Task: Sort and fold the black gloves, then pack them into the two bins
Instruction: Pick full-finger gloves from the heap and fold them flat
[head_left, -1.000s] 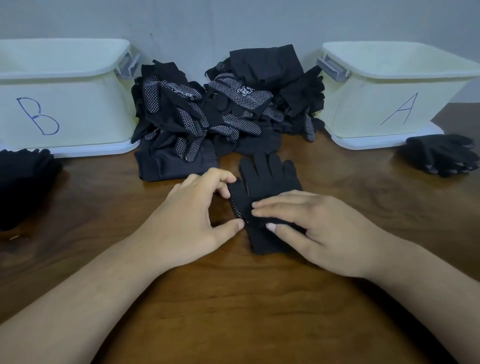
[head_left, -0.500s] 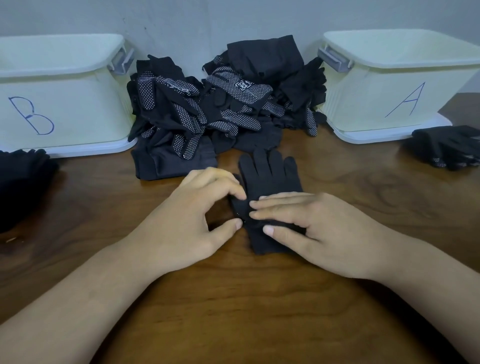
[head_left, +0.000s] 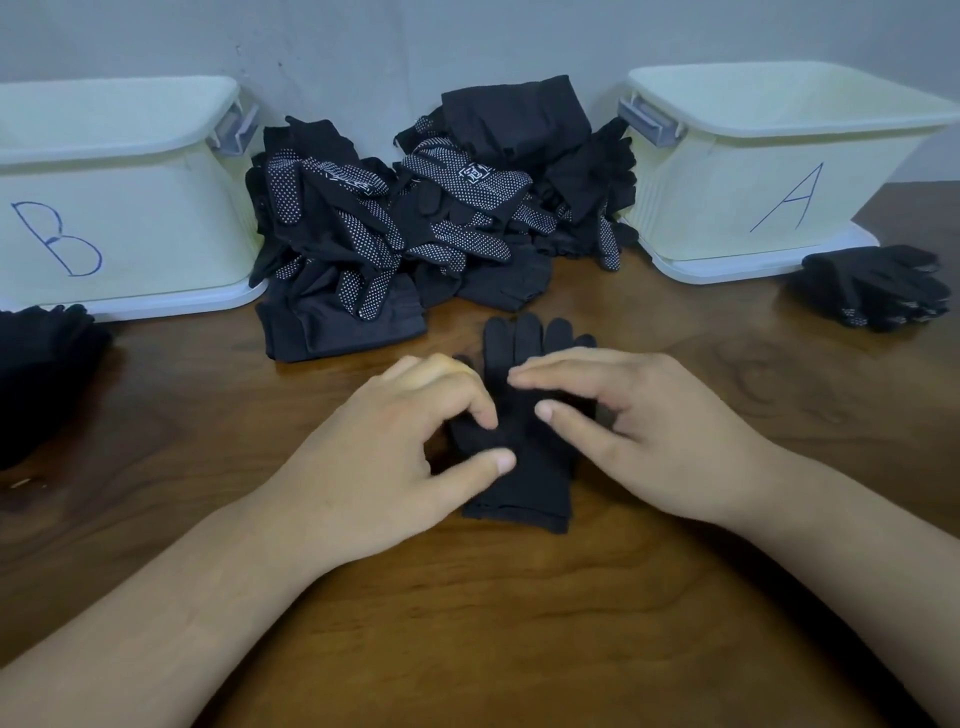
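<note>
I record a dark stack of gloves (head_left: 36, 374) at the far left edge of the wooden table (head_left: 467, 623), just in front of bin B (head_left: 130, 208). Its contents cannot be seen from this angle. Between the two bins, against the wall, lies the unsorted pile (head_left: 415, 218) of black gloves, many with white grip dots. In front of the pile, at the table's centre, one plain black glove (head_left: 524, 467) lies flat, fingers pointing away from me, cuff nearest me. My left hand (head_left: 384, 457) sits at its left edge, fingers curled, with index fingertip and thumb pinching the fabric. My right hand (head_left: 644, 431) rests over the palm of the glove, fingers straight and close together, thumb extended apart from them. Bin A (head_left: 779, 182) stands to the right; its interior is likewise hidden. Just beside its right corner lies a small heap of gloves (head_left: 878, 286).
</note>
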